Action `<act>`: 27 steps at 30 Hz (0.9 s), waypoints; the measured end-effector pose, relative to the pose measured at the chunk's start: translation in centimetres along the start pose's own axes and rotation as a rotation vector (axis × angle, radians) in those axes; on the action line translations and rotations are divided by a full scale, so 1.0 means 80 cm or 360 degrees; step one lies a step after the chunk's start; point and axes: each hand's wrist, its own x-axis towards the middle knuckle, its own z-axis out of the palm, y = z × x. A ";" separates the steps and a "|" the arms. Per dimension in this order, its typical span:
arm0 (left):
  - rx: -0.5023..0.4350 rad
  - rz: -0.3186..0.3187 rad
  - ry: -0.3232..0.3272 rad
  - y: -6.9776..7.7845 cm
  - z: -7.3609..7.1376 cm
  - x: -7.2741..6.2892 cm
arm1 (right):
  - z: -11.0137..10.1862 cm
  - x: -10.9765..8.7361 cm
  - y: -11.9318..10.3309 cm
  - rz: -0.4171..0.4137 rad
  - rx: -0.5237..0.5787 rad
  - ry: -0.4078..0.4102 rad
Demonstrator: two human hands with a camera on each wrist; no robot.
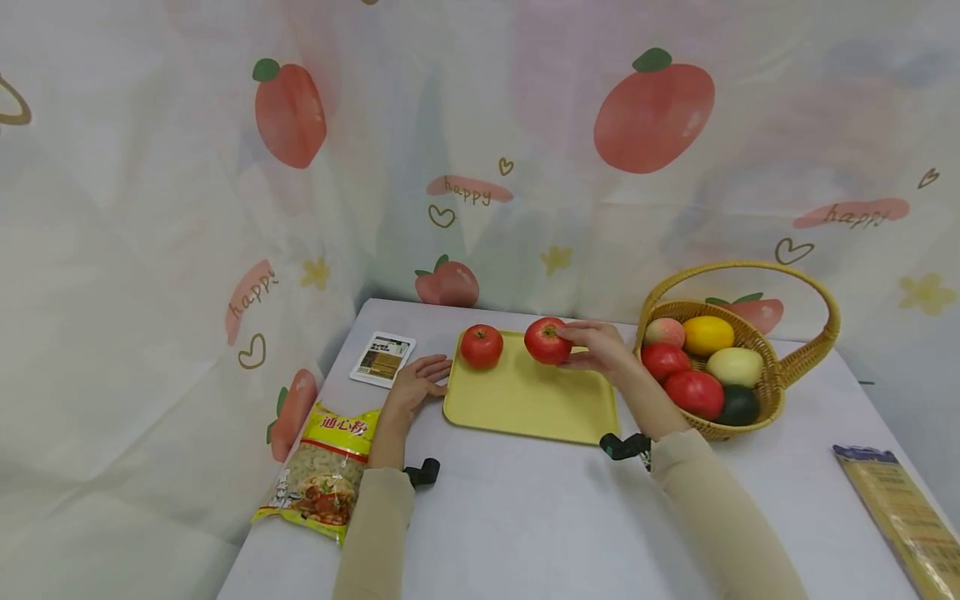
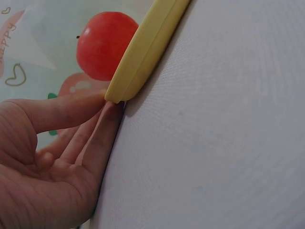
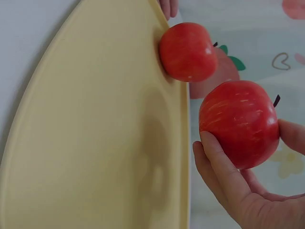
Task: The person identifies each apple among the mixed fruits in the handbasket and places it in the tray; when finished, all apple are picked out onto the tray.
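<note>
My right hand (image 1: pixel 596 346) holds a red apple (image 1: pixel 548 341) by its sides, raised over the far part of a yellow tray (image 1: pixel 525 400). In the right wrist view, the thumb and fingers lie on opposite sides of this apple (image 3: pixel 239 125), with its dark stem to the right. A second red apple (image 1: pixel 482 347) sits at the tray's far left corner. At the tray's left edge is my left hand (image 1: pixel 415 385). The left wrist view has its thumb and fingertips (image 2: pixel 113 110) pinching the tray rim (image 2: pixel 143 57).
On the right stands a wicker basket (image 1: pixel 780 392) of several fruits, its tall handle arching up. A white packaged tray (image 1: pixel 382 359) and a yellow pasta bag (image 1: pixel 327 475) lie at left. A long flat package (image 1: pixel 896 521) is near the right edge. Printed cloth hangs behind.
</note>
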 end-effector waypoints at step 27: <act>-0.0010 0.0032 0.0004 -0.001 0.001 0.000 | 0.023 0.030 0.026 0.0057 -0.0382 0.0249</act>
